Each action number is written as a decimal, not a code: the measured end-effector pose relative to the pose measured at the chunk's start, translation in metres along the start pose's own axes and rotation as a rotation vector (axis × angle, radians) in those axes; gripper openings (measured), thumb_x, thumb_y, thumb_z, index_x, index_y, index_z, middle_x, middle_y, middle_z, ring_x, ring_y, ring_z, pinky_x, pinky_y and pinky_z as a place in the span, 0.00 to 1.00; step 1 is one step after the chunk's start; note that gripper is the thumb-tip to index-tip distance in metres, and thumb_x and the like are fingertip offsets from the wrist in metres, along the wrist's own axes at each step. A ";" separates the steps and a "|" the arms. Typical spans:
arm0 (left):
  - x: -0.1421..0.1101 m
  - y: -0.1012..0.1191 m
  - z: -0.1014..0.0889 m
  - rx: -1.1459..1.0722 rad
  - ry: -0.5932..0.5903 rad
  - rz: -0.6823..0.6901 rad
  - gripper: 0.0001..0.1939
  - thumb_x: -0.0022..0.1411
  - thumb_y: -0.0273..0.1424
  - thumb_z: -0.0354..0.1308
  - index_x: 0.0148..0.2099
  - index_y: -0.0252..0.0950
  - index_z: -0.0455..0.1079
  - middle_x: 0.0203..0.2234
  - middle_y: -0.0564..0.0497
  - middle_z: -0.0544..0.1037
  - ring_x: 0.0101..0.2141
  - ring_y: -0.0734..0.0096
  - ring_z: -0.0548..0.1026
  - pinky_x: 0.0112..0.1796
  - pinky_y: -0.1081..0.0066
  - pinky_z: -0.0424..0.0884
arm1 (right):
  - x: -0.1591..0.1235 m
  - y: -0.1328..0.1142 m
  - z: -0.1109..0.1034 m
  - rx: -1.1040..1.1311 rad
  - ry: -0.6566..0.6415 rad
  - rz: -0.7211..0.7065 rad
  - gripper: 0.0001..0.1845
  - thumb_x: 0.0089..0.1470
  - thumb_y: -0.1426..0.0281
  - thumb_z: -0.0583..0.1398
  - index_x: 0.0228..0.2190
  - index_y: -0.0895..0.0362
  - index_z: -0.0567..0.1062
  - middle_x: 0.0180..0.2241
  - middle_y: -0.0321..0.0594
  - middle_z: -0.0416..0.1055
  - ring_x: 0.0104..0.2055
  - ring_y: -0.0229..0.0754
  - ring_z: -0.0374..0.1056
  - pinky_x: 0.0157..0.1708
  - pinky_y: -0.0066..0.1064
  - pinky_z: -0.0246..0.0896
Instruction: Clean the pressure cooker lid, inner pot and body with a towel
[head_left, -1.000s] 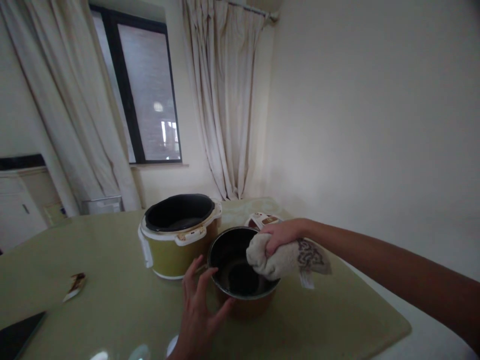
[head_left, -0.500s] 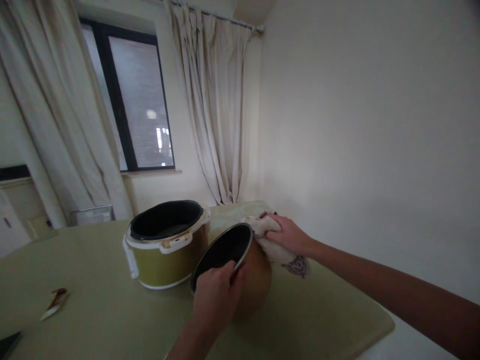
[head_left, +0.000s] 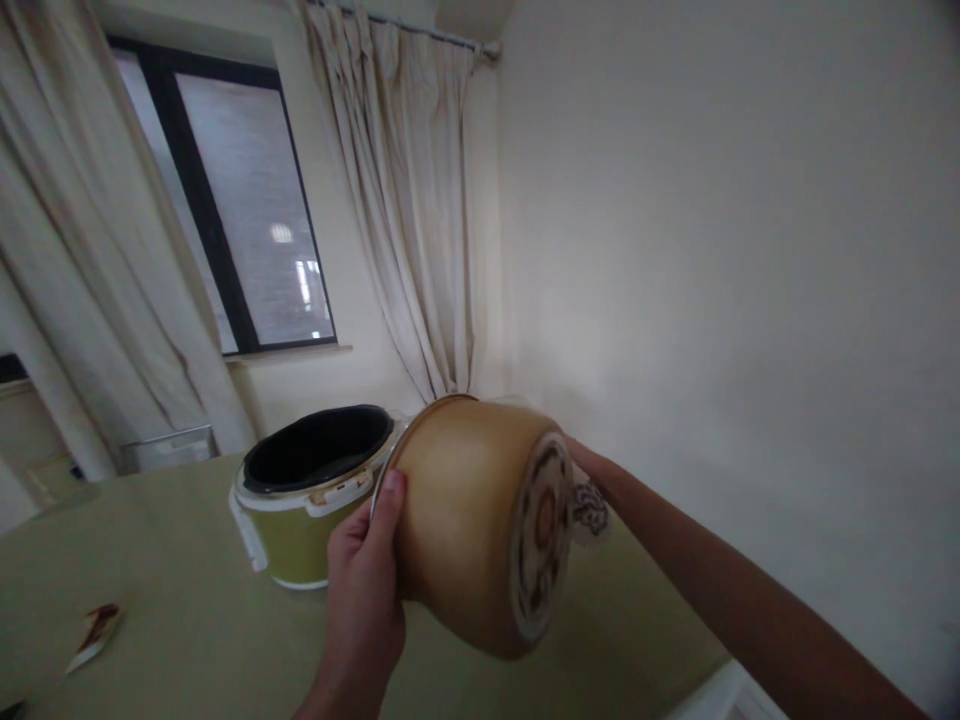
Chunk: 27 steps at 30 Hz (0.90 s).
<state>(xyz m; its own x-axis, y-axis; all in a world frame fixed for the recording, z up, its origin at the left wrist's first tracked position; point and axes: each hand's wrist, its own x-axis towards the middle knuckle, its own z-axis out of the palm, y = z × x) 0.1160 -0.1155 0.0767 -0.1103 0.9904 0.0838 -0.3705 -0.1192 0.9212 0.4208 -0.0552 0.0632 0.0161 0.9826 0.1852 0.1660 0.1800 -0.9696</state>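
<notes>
A golden-brown inner cooking pot (head_left: 465, 500) is tilted on its side above the table, its stained round base turned to the right and towards me. My left hand (head_left: 367, 560) is closed on the pot's rim, thumb on the outer wall. Behind the pot is my right hand (head_left: 585, 458), with its fingers hidden and only the wrist side showing. A light cloth (head_left: 591, 512) with a dark printed pattern hangs beside that wrist. Left of the pot stands a green and white cooker body (head_left: 300, 545), open at the top with a black interior.
The pale green table (head_left: 172, 560) carries a small brown-and-white scrap (head_left: 96, 632) at the left. A dark object (head_left: 11, 710) shows at the lower left corner. Beyond are curtains (head_left: 409, 180), a window (head_left: 240, 200) and a bare wall (head_left: 712, 250).
The pot has been lifted and turned, so its outer wall and base now show instead of its dark inside. My left thumb has moved onto the outside; my right hand has gone behind the pot.
</notes>
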 end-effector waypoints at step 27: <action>0.006 -0.068 0.040 0.427 -0.461 0.409 0.27 0.73 0.53 0.53 0.36 0.36 0.76 0.27 0.52 0.75 0.31 0.66 0.73 0.34 0.71 0.68 | -0.110 0.070 0.155 0.202 -0.118 0.275 0.41 0.65 0.40 0.41 0.60 0.46 0.78 0.40 0.46 0.84 0.46 0.60 0.79 0.44 0.52 0.75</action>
<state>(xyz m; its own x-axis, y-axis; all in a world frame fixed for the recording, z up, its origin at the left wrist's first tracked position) 0.1776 -0.0986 0.0297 0.2703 0.8133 0.5152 0.0179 -0.5393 0.8419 0.2779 -0.1433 -0.0494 -0.0825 0.9920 -0.0952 -0.0269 -0.0977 -0.9948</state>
